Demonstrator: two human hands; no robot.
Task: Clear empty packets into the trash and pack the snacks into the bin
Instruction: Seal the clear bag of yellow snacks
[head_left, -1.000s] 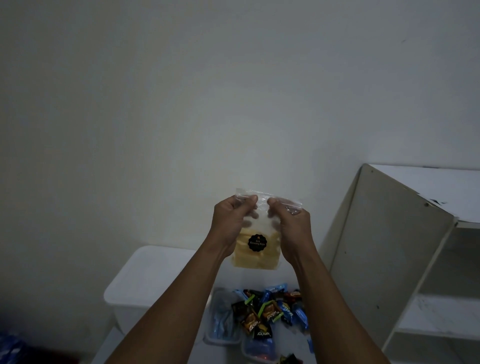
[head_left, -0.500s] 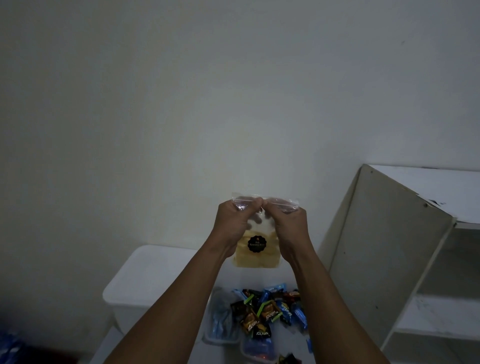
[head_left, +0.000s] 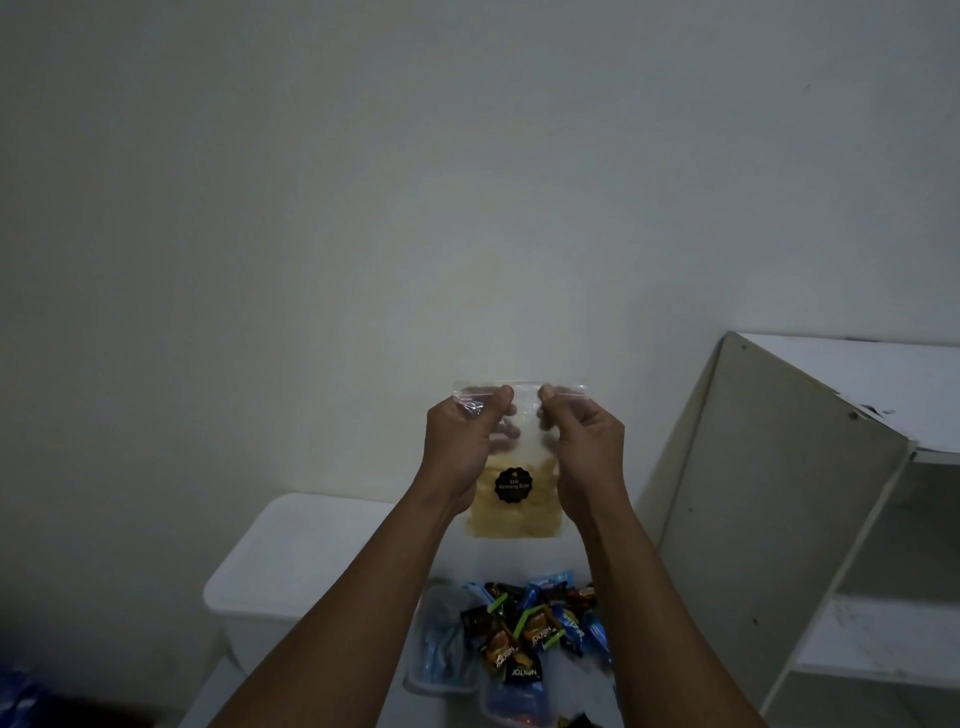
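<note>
One clear zip bag (head_left: 514, 512) hangs upright before the wall, well above the heap of small wrapped snacks (head_left: 535, 629). It is held high, I judge, so its yellow contents settle and the seal strip can be worked. The left hand (head_left: 460, 447) and right hand (head_left: 587, 452) each pinch that top strip between thumb and curled fingers, near each other but apart. It is part full (so bin, not trash). Counted: one bag, two hands, one white lidded bin (head_left: 311, 561), one shelf unit (head_left: 769, 493) — the wrappers overlap too much to count.
</note>
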